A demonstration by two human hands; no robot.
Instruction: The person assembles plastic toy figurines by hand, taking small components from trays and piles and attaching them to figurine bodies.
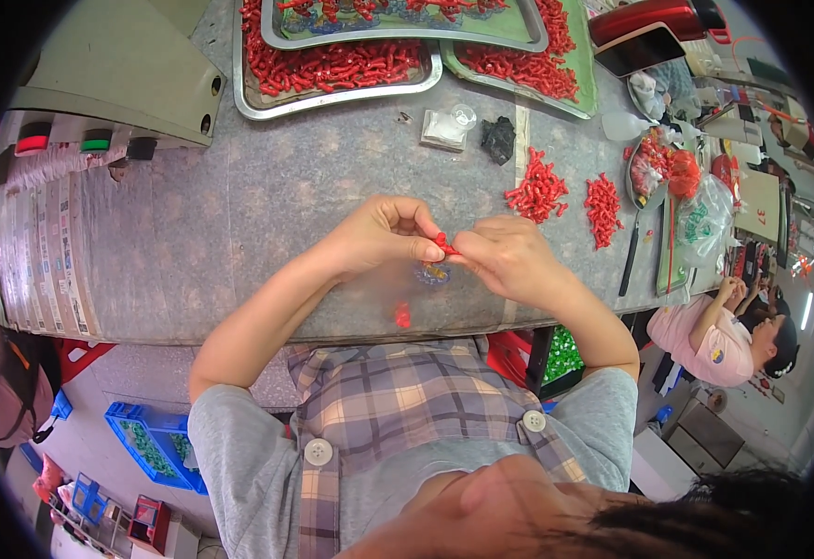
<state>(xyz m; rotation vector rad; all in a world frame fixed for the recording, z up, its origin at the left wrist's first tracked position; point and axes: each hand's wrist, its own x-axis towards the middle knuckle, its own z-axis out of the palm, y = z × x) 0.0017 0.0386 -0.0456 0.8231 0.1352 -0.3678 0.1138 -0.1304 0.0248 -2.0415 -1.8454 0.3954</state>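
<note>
Above the near part of the table, my left hand [384, 238] and my right hand [514, 259] meet. Both are closed in a pinch on a small red plastic piece [443, 244], whose middle shows between the fingertips. Just below the fingers is a clear bluish piece with a yellow middle [433, 273]; whether it is held or lies on the table I cannot tell. Another red piece [402, 315] lies close to the table's front edge. To the right of my hands are two loose heaps of red plastic pieces, a larger heap [537, 189] and a smaller heap [603, 211].
Metal trays [332, 104] of red pieces stand at the back, one tray [407, 44] stacked on top. A grey machine [137, 74] with buttons occupies the left. Beyond the heaps lie a black-handled tool [630, 265], a phone [638, 49] and plastic bags [705, 224]. A co-worker [714, 340] sits at right.
</note>
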